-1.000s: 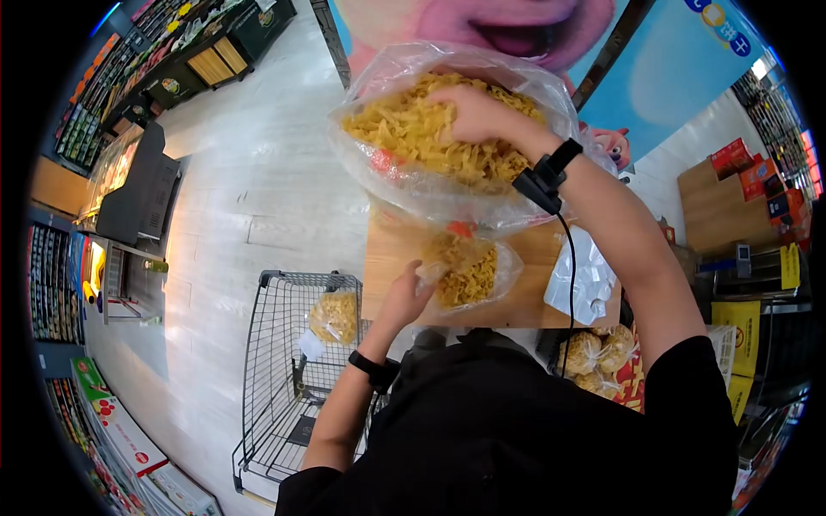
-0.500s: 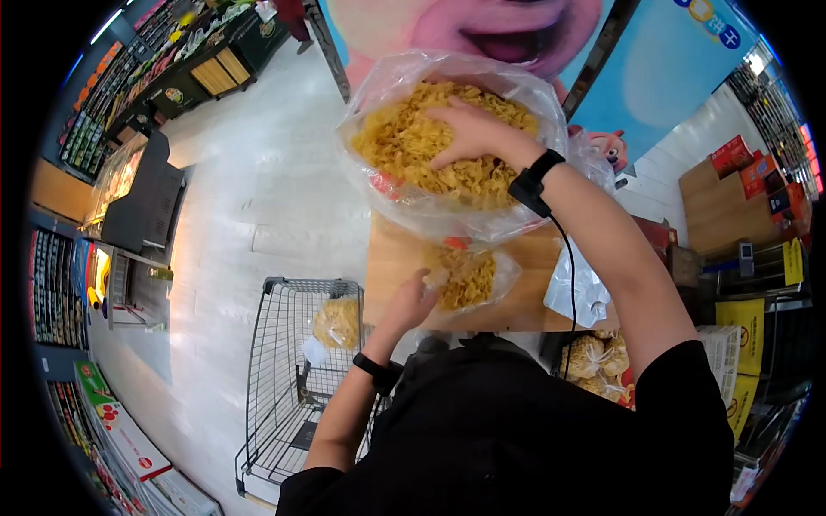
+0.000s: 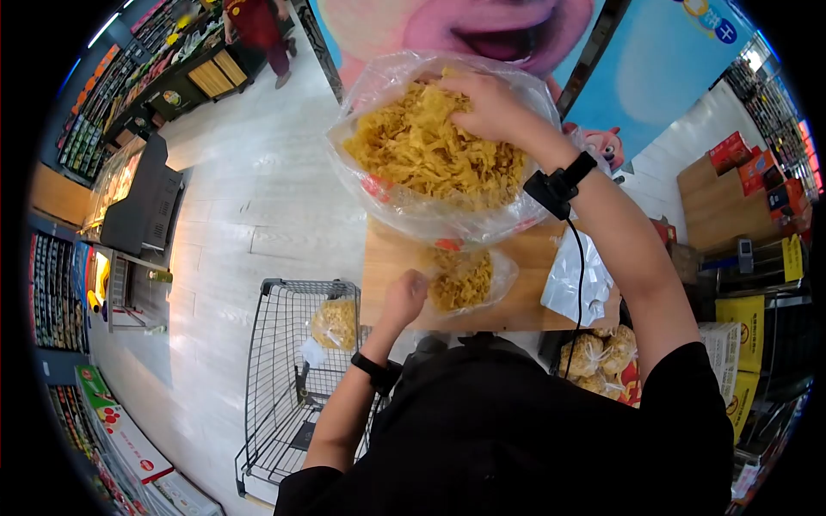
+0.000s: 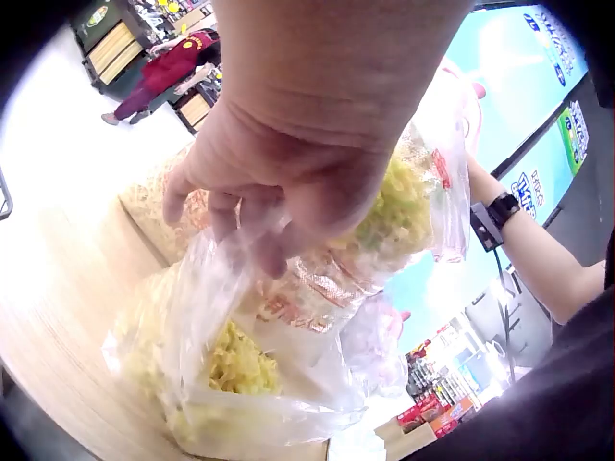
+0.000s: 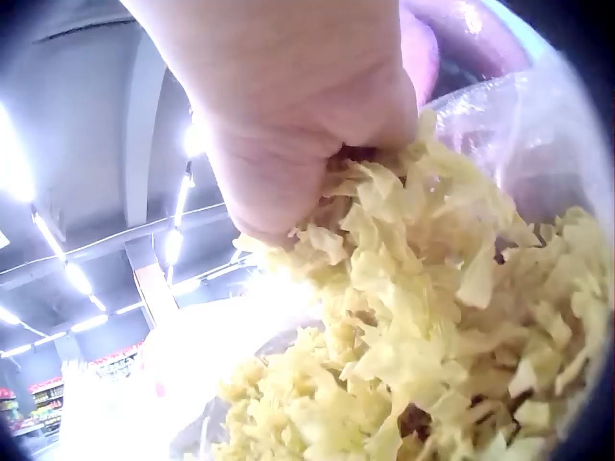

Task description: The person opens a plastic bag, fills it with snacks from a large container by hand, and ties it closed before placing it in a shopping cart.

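Wooden surface [image 3: 387,254] beneath it all, and your right hand [image 3: 489,107] grips yellow flakes [image 3: 422,150], fingertips buried, in the big bag [image 3: 490,222]; back toward you sits the small bag [image 3: 504,277], rim pinched by your left hand [image 3: 405,297], the nearer one.

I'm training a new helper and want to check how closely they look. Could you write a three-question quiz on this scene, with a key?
1. Multiple choice: what do the fingers of the left hand hold?
A) a red box
B) the small clear bag
C) the blue panel

2. True or false: the right hand rests on the bare tabletop.

3. Fill in the blank: the filled bag to the left of the table lies in the ____.

Key:
1. B
2. False; the right hand is in the yellow flakes of the large bag.
3. shopping cart
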A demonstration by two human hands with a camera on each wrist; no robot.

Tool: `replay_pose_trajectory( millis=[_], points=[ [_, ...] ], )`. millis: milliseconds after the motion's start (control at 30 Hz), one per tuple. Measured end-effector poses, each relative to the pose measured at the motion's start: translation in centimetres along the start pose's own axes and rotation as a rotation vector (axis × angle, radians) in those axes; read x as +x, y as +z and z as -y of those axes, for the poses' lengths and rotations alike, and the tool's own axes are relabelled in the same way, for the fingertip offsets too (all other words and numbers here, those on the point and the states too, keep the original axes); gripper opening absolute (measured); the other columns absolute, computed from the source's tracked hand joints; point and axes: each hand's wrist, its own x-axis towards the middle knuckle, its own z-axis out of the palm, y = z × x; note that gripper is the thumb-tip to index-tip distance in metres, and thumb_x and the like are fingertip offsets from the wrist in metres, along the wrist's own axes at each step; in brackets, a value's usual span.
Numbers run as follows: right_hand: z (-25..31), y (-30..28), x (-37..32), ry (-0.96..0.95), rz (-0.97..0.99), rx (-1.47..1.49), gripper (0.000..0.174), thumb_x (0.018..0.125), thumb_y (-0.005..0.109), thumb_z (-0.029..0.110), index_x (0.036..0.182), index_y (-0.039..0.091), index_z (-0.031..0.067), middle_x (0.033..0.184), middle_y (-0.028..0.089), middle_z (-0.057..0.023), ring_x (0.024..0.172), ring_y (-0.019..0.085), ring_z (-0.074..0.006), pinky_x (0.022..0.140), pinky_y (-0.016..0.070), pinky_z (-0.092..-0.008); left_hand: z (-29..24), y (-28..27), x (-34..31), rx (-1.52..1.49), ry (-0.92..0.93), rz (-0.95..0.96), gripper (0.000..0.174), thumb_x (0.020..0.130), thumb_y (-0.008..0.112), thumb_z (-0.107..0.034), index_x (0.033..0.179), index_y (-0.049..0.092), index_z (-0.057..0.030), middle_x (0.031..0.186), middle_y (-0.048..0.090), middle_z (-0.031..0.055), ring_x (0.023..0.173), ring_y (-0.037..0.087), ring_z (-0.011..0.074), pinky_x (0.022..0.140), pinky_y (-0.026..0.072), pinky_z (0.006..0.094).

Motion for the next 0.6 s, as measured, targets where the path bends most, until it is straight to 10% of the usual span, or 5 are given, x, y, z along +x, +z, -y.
replay_pose_trajectory(
  millis=[367,467,600],
  points=[
    [0.0,-5.5,2.9,0.027,-0.294,0.426,0.053,0.076,0.075,0.018,0.124,0.061,0.0016,0.108,0.069,-0.0157,0.098,0.066,-0.0222,0.087,0.0505,-0.0311,-2.8,-0.5,1.2,-0.487,-0.207,0.120,0.020,0.097,0.058,-0.019,0.088,0.060,-0.0015,0.063,0.058,0.0012,0.057,0.055,0.0086,0.055,0.0416,0.0236],
    [3.8,-7.9,2.6,0.081,-0.323,0.733,0.032,0.079,0.065,-0.006,0.110,0.063,-0.0015,0.096,0.067,-0.0042,0.090,0.063,-0.0131,0.080,0.0510,-0.0270,-3.7,-0.7,1.3,-0.545,-0.200,0.132,0.018,0.096,0.057,-0.017,0.092,0.061,-0.0005,0.064,0.056,0.0003,0.058,0.054,0.0082,0.056,0.0408,0.0230],
    [1.5,-4.9,0.5,0.182,-0.240,0.618,0.049,0.078,0.074,0.016,0.122,0.061,0.0004,0.103,0.069,-0.0127,0.094,0.066,-0.0196,0.084,0.0508,-0.0309,-3.6,-0.6,1.4,-0.570,-0.205,0.137,0.019,0.096,0.056,-0.015,0.103,0.063,0.0014,0.065,0.056,-0.0003,0.060,0.052,0.0079,0.058,0.0401,0.0226]
  ],
)
